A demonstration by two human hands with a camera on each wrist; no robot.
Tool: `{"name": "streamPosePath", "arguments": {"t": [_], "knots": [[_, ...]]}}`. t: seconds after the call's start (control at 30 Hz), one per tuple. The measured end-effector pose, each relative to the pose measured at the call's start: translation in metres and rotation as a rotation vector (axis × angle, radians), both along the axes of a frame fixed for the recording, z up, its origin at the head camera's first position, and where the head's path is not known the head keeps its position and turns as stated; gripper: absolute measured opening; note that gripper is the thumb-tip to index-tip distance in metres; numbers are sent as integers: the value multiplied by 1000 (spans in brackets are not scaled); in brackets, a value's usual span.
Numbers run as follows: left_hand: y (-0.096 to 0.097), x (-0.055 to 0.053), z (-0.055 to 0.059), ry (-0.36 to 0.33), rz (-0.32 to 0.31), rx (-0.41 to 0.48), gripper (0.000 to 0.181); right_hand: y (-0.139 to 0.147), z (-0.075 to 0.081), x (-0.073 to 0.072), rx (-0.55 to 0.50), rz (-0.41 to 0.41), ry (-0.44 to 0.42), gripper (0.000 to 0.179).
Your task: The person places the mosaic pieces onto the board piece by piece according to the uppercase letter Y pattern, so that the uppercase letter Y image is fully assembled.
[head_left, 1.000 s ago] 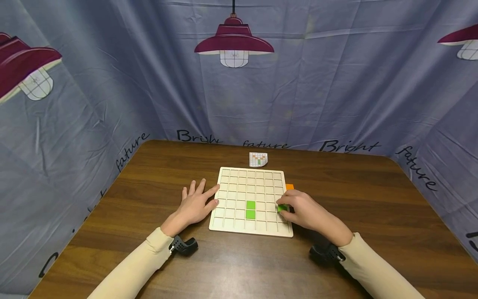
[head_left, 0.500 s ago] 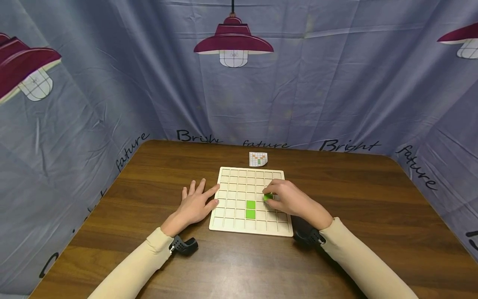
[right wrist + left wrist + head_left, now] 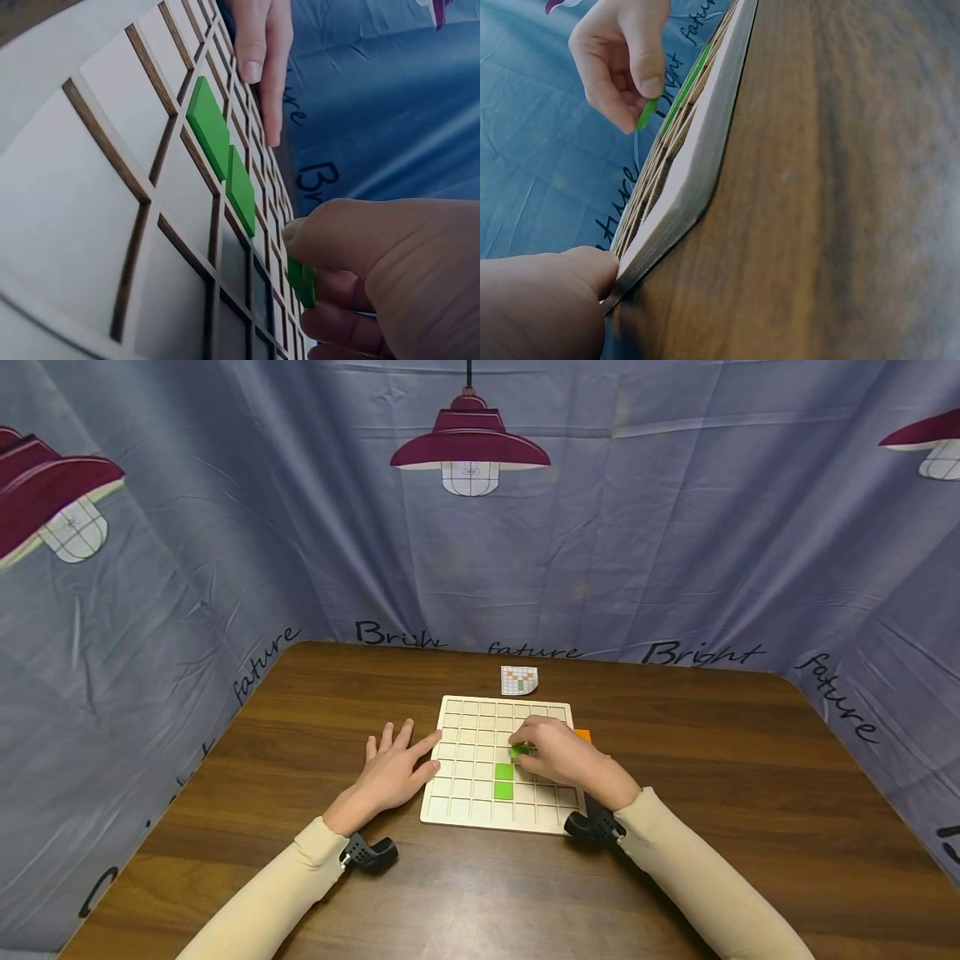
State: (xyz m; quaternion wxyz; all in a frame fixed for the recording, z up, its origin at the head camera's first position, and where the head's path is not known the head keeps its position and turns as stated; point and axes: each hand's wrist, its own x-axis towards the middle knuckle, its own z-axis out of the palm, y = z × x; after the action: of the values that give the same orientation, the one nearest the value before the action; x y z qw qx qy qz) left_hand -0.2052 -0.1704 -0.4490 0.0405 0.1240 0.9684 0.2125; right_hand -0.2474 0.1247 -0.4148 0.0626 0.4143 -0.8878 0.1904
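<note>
A pale wooden grid board [image 3: 462, 786] lies flat on the brown table. Two green square tiles, a farther one [image 3: 504, 772] and a nearer one [image 3: 503, 790], sit in adjoining cells of one column. My right hand [image 3: 561, 752] pinches another green tile [image 3: 301, 281] between thumb and fingers, just beyond and right of the farther tile. In the left wrist view this held tile [image 3: 646, 114] appears tilted and above the board. With fingers spread, my left hand [image 3: 390, 772] rests at the board's left edge, thumb and index finger touching it.
Orange tiles [image 3: 582, 736] lie by the board's right edge, partly hidden by my right hand. A small paper card [image 3: 519, 680] printed with a coloured grid lies behind the board. A blue-grey curtain [image 3: 480, 568] hangs beyond the table's [image 3: 712, 760] back edge.
My right hand has carried the green tile leftward from the board's right side to near the middle column. The left hand and the two seated tiles have stayed put.
</note>
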Motion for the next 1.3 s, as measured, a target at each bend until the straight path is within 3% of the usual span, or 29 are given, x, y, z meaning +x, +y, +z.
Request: {"name": "streamPosePath", "arguments": {"t": [1.3], "knots": [[1,-1,1,-1,4,-6,55,-23,-12,-6,0,-23,-26,19]]}}
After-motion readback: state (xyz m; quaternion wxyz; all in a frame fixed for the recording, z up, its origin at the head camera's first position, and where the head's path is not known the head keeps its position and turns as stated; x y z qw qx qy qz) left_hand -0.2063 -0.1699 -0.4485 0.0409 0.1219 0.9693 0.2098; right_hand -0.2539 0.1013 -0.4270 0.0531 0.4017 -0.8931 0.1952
